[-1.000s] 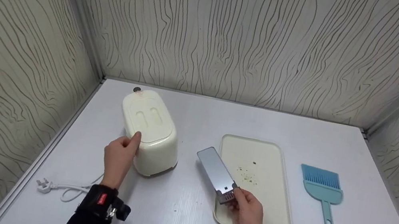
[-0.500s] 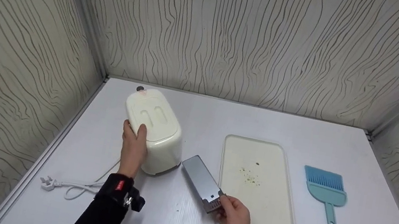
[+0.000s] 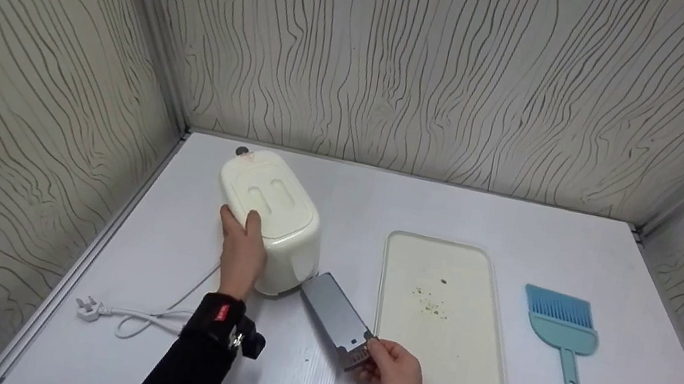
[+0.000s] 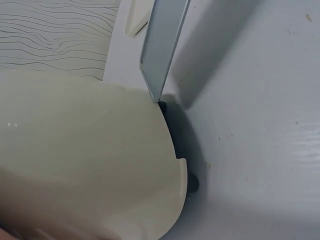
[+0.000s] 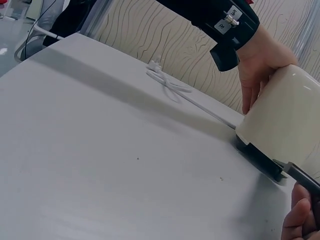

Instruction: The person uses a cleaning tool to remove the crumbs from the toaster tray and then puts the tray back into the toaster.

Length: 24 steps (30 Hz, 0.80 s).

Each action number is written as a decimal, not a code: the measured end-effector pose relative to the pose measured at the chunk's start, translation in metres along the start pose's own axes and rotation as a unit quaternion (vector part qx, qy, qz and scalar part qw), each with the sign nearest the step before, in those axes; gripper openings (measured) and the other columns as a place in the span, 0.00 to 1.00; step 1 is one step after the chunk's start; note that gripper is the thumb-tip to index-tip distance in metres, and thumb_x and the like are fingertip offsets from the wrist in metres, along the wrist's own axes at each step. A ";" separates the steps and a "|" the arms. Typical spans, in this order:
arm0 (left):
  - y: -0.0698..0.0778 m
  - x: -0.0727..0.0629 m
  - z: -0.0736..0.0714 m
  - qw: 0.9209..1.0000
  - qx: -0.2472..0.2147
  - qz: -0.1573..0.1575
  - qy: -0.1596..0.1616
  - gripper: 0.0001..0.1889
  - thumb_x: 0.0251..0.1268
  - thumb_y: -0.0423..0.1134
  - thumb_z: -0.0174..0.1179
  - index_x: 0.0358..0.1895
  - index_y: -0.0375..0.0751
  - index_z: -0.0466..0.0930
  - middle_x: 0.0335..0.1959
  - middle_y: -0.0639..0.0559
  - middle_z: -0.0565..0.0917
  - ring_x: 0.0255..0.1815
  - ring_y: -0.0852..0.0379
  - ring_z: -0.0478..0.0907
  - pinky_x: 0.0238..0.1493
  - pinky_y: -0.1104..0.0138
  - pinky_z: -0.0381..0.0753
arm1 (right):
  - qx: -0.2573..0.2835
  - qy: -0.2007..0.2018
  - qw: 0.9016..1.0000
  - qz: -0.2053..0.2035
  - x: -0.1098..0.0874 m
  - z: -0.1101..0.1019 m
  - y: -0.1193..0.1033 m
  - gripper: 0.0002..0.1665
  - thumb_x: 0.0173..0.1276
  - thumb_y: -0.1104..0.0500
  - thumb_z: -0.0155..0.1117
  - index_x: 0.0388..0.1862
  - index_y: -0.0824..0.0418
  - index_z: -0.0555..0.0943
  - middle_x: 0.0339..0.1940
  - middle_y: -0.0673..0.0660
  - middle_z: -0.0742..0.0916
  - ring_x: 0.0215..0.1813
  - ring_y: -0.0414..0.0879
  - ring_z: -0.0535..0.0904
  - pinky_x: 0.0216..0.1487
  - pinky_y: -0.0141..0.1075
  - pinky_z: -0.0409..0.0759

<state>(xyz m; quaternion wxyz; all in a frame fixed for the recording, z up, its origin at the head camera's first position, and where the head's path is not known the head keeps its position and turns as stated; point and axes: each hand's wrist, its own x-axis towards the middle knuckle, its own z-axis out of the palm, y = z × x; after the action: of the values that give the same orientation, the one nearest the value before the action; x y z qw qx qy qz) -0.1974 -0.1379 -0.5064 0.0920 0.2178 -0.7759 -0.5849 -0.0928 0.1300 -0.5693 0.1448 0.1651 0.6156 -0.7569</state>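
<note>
A cream toaster (image 3: 271, 197) with a lid on top stands at the left of the table. My left hand (image 3: 242, 259) holds it by the near left side, with the thumb at the lid's edge. In my right hand (image 3: 399, 382) I pinch the vented end of a flat metal crumb tray (image 3: 332, 312). The tray slants up-left, its far end meeting the toaster's lower edge. In the left wrist view the crumb tray (image 4: 162, 45) ends right at the toaster's base (image 4: 181, 175); whether it is inside a slot is hidden.
A cream serving tray (image 3: 467, 380) with scattered crumbs (image 3: 431, 303) lies right of centre. Farther right is a blue brush with a dustpan (image 3: 562, 330). The toaster's white cord and plug (image 3: 93, 309) lie at the left. A few specks dot the white table (image 3: 338, 212).
My left hand has moved right and onto the toaster's side. My right hand has carried the crumb tray leftward and down, off the serving tray, until its far end reaches the toaster's base.
</note>
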 end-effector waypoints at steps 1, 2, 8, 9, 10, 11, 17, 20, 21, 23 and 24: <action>0.000 0.000 0.000 1.000 -0.002 -0.001 0.001 0.43 0.79 0.62 0.33 0.83 0.42 0.28 0.84 0.38 0.44 0.81 0.39 0.53 0.79 0.48 0.58 | -0.003 -0.004 1.000 0.000 -0.001 0.001 0.001 0.19 0.76 0.58 0.61 0.53 0.74 0.76 0.40 0.58 0.86 0.36 0.43 0.79 0.37 0.32 0.83; 0.001 0.000 0.001 1.000 -0.004 -0.002 0.002 0.43 0.79 0.61 0.33 0.83 0.42 0.28 0.84 0.38 0.44 0.80 0.39 0.54 0.78 0.48 0.58 | -0.005 -0.010 1.000 -0.001 -0.002 0.002 0.001 0.19 0.76 0.58 0.61 0.53 0.74 0.76 0.40 0.58 0.87 0.36 0.43 0.79 0.37 0.32 0.83; 0.002 -0.001 0.003 1.000 -0.008 -0.006 0.005 0.42 0.79 0.61 0.33 0.83 0.42 0.28 0.84 0.39 0.43 0.81 0.39 0.53 0.79 0.49 0.57 | -0.003 -0.036 0.999 -0.001 -0.002 0.007 0.007 0.18 0.75 0.58 0.62 0.51 0.73 0.76 0.39 0.59 0.87 0.36 0.43 0.81 0.37 0.32 0.83; 0.002 -0.001 0.003 1.000 -0.007 -0.006 0.005 0.42 0.79 0.61 0.33 0.83 0.42 0.28 0.84 0.39 0.43 0.81 0.39 0.53 0.79 0.49 0.57 | -0.002 -0.039 0.999 0.000 -0.002 0.008 0.008 0.17 0.76 0.58 0.62 0.51 0.73 0.76 0.39 0.59 0.87 0.36 0.43 0.81 0.37 0.32 0.84; 0.002 -0.001 0.003 1.000 -0.006 -0.004 0.005 0.42 0.80 0.61 0.33 0.83 0.41 0.28 0.84 0.39 0.43 0.81 0.39 0.52 0.80 0.50 0.56 | -0.001 -0.042 0.999 0.003 -0.001 0.009 0.009 0.17 0.76 0.58 0.62 0.51 0.73 0.76 0.39 0.59 0.87 0.36 0.43 0.81 0.37 0.32 0.84; 0.002 -0.001 0.003 1.000 -0.005 -0.004 0.004 0.42 0.80 0.61 0.33 0.83 0.41 0.28 0.84 0.39 0.43 0.81 0.39 0.52 0.80 0.50 0.56 | -0.001 -0.045 0.999 0.004 -0.001 0.010 0.009 0.17 0.76 0.58 0.61 0.51 0.73 0.76 0.39 0.59 0.87 0.36 0.43 0.81 0.37 0.32 0.84; 0.002 -0.002 0.002 1.000 0.001 0.005 0.004 0.43 0.79 0.61 0.32 0.83 0.40 0.27 0.84 0.37 0.45 0.80 0.39 0.55 0.79 0.50 0.58 | -0.004 -0.058 0.998 0.012 0.004 0.013 0.014 0.18 0.78 0.59 0.58 0.54 0.74 0.75 0.42 0.59 0.87 0.38 0.42 0.81 0.38 0.33 0.84; 0.001 -0.002 0.002 1.000 -0.001 0.011 0.005 0.43 0.79 0.61 0.33 0.83 0.39 0.29 0.84 0.37 0.46 0.79 0.40 0.56 0.77 0.49 0.61 | -0.010 -0.066 0.998 0.017 0.006 0.014 0.016 0.19 0.80 0.59 0.56 0.57 0.75 0.73 0.43 0.59 0.87 0.38 0.42 0.81 0.38 0.33 0.84; 0.000 -0.002 0.002 1.000 0.000 0.014 0.006 0.43 0.79 0.60 0.34 0.82 0.38 0.29 0.84 0.37 0.46 0.79 0.40 0.56 0.77 0.49 0.61 | -0.013 -0.067 0.997 0.021 0.006 0.015 0.017 0.20 0.81 0.59 0.55 0.58 0.76 0.73 0.43 0.59 0.87 0.38 0.42 0.82 0.39 0.33 0.84; 0.000 -0.002 0.002 1.000 0.000 0.016 0.007 0.42 0.80 0.60 0.34 0.82 0.38 0.30 0.83 0.37 0.47 0.79 0.40 0.56 0.77 0.49 0.61 | -0.020 -0.071 0.997 0.024 0.007 0.015 0.018 0.20 0.82 0.59 0.54 0.59 0.76 0.72 0.44 0.59 0.86 0.39 0.42 0.82 0.39 0.33 0.84; -0.001 -0.001 0.002 1.000 0.002 0.017 0.007 0.42 0.80 0.60 0.34 0.82 0.38 0.30 0.83 0.36 0.47 0.80 0.40 0.55 0.77 0.49 0.60 | -0.020 -0.071 0.997 0.026 0.007 0.015 0.018 0.20 0.82 0.59 0.53 0.59 0.76 0.72 0.44 0.59 0.86 0.39 0.42 0.82 0.39 0.34 0.84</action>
<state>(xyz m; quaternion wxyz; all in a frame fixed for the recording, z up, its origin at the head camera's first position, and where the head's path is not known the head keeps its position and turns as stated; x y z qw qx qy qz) -0.1968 -0.1355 -0.5074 0.1068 0.2090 -0.7800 -0.5801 -0.0922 0.1111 -0.5854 0.2115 0.1239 0.6139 -0.7503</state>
